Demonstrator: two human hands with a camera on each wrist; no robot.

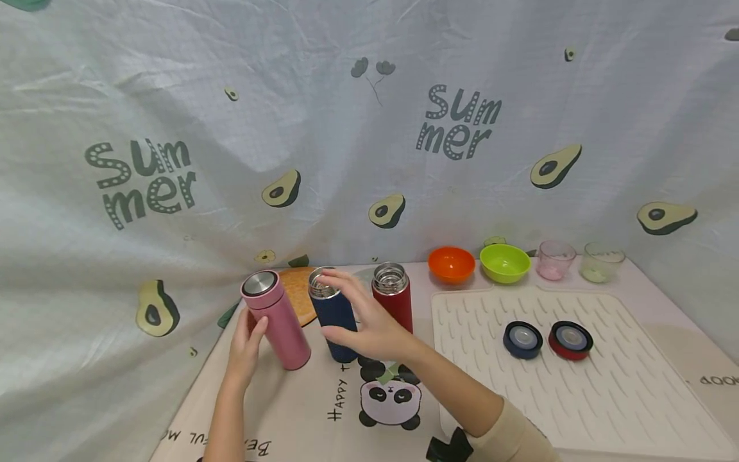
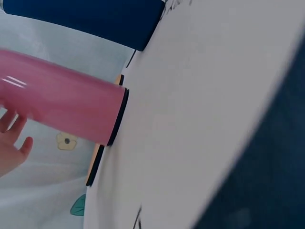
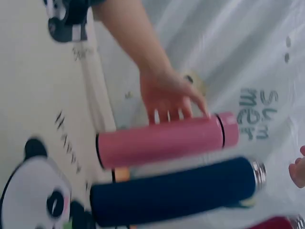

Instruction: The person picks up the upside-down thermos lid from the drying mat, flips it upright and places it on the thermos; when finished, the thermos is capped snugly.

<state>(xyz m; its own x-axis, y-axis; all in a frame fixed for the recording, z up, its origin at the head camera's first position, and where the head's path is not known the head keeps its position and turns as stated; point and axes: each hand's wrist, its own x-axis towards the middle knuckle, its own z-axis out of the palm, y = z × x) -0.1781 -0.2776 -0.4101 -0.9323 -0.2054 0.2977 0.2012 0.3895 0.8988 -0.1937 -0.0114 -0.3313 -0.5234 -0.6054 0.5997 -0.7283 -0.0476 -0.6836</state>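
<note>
Toward the left of the head view, my left hand [image 1: 245,346] holds the side of a pink thermos bottle [image 1: 283,327], which stands upright with its steel-topped lid on. The right wrist view shows that hand's thumb and fingers against the pink thermos bottle [image 3: 162,143]. A lidless dark blue thermos bottle [image 1: 335,317] stands beside it. My right hand [image 1: 372,324] reaches across in front of the blue bottle, thumb and fingers spread apart. In the right wrist view its fingertips [image 3: 298,171] are apart from the blue bottle's [image 3: 176,193] steel mouth. Partly behind my right hand is a lidless red thermos bottle [image 1: 394,301].
A ribbed cream mat [image 1: 554,398] lies at right, carrying a blue lid [image 1: 523,340] and a red lid [image 1: 570,340]. Along the back stand an orange bowl [image 1: 452,265], a green bowl [image 1: 505,264], a pink glass [image 1: 555,261] and a greenish glass [image 1: 602,263]. An orange round board [image 1: 297,292] leans behind the bottles.
</note>
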